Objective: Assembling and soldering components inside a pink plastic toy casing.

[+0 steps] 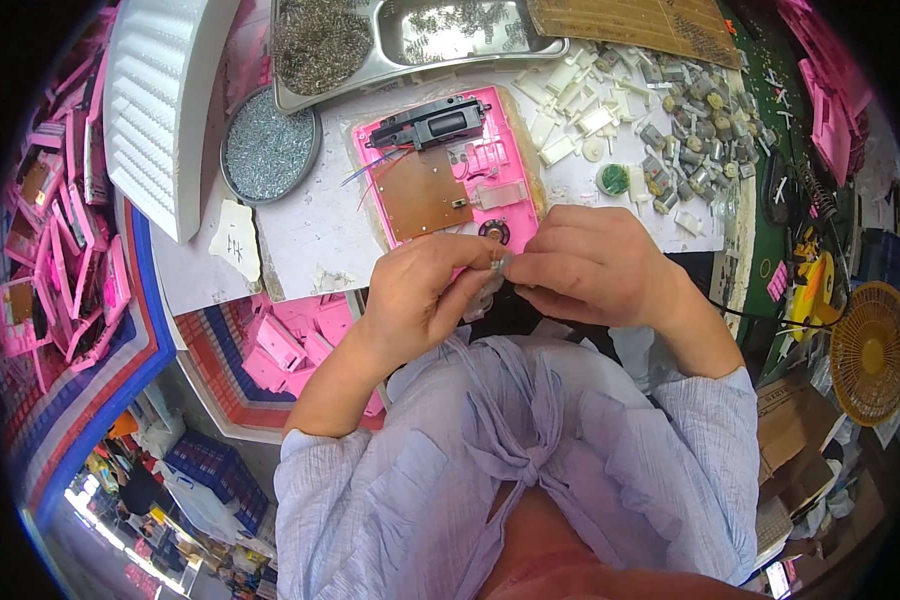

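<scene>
**Grey part pinched between our hands**

Lilac sleeves (pixel 530 470) fill the near edge, and our forearms rise from them to meet over the table's front edge. Our left hand (pixel 425 295) and right hand (pixel 595 265) come together fingertip to fingertip, and a small grey part (pixel 497 266) sits just where they meet. Both hands are curled closed around it, thumbs and forefingers pinching; most of the part is hidden by our fingers, so we cannot tell its shape.

Just beyond our knuckles lies a pink casing (pixel 470 175), open side up, with a brown circuit board (pixel 420 193) in its left half, a black speaker block (pixel 432 122) across its far end and a small round black piece (pixel 494 231) at its near edge, close to our fingertips. Thin wires trail from the block to the left.

Right of the casing, white plastic bits and grey motors (pixel 685 130) lie scattered. Left of it stands a round dish of screws (pixel 267 145). Farthest off, a steel tray (pixel 410 40) holds small metal pieces. Pink shells (pixel 65 240) are heaped far left.
</scene>
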{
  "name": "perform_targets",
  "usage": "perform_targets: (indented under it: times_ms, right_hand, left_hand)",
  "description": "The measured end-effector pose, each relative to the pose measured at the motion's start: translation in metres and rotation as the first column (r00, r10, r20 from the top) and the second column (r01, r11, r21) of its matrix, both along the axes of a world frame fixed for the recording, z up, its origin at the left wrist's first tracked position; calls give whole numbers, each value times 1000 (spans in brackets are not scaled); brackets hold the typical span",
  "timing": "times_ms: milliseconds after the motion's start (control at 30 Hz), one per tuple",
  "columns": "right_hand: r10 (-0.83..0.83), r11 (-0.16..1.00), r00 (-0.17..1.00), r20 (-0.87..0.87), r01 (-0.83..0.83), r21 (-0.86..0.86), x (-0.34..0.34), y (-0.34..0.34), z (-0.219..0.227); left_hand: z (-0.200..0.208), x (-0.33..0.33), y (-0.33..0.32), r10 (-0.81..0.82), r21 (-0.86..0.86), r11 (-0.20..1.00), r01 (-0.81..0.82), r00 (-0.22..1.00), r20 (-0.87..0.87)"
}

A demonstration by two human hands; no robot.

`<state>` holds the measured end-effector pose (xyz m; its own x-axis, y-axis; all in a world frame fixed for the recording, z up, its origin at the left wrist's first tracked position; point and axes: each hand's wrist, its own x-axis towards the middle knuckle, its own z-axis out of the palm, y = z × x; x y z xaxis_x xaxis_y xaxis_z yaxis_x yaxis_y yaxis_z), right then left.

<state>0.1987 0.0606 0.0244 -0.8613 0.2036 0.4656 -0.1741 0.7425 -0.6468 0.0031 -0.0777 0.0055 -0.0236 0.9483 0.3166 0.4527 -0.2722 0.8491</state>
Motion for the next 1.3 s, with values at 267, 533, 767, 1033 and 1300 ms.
perform_targets:
  times_ms: [267, 533, 767, 1033, 1300]
  right_hand:
    - [-36, 999, 998, 57, 34, 38, 11, 3, -5]
    - [-69, 998, 997, 35, 69, 0, 15, 8, -16]
    - [-376, 926, 926, 11, 376, -4, 25, 25, -14]
    - [-389, 920, 916, 100, 380, 96, -14, 33, -23]
    - [-327, 942, 916, 232, 297, 153, -36, 41, -31]
  left_hand:
    - [-5, 2, 7, 71, 108, 993, -56, 987, -143]
    - [-2, -3, 14, 46, 36, 999, -41, 988, -148]
    - [-3, -3, 58, 221, 97, 975, -202, 808, -546]
    - [-9, -11, 11, 159, 76, 987, -140, 814, -559]
    - [-13, -39, 9, 526, 259, 850, -458, 724, -446]
